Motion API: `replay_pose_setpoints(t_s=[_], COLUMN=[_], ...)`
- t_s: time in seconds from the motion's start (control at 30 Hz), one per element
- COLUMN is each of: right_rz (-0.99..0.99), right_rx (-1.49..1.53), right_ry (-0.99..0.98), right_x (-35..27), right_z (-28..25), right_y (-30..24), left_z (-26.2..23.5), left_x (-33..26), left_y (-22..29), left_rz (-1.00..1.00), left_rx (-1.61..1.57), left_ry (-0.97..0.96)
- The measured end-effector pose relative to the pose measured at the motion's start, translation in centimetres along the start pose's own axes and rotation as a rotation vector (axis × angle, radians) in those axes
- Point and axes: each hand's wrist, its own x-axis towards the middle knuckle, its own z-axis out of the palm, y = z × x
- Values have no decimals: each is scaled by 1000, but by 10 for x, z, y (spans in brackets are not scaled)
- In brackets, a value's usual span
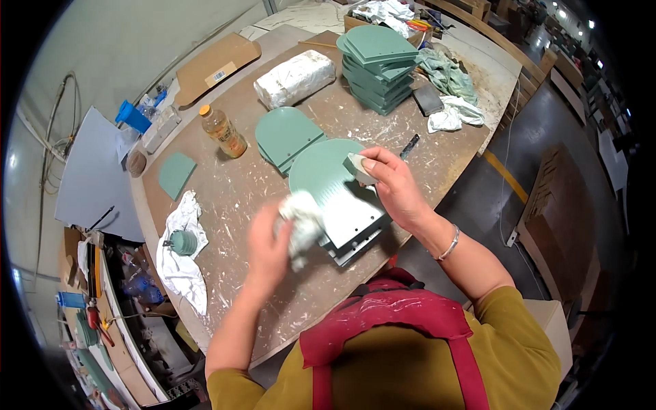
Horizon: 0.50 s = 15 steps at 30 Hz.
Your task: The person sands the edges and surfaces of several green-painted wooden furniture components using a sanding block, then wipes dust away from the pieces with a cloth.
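Observation:
My right hand (396, 186) pinches a small grey block (359, 169), possibly a sanding block, above a round-ended green panel (318, 167). That panel tops a small pile, with small holes near its straight edge and a bright glare across its face. A crumpled white cloth (302, 217) is gripped in my left hand (268, 239), by the panel's left edge. Motion blurs this hand and the cloth. Just behind lies another small pile of green panels (288, 131), close against the first.
A tall stack of green panels (379, 72) stands at the back, beside a white wrapped bundle (295, 77). An orange-capped bottle (224, 131) stands left of the panels. On the worktable (225, 273) also lie a dark knife-like tool (410, 146), a grey block (428, 100) and rags (181, 273).

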Motion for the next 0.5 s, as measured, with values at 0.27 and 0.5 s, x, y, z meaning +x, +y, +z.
replay_pose_setpoints(t_s=[0.27, 0.5], right_rz=[23, -136], right_rx=[-46, -399], right_ry=[-53, -265], right_x=[1, -3], right_z=[-3, 18], right_y=[-3, 8], left_z=[29, 44], left_x=[105, 146], left_y=[-25, -32], left_rz=[123, 120], left_rx=[471, 386], left_ry=[27, -15])
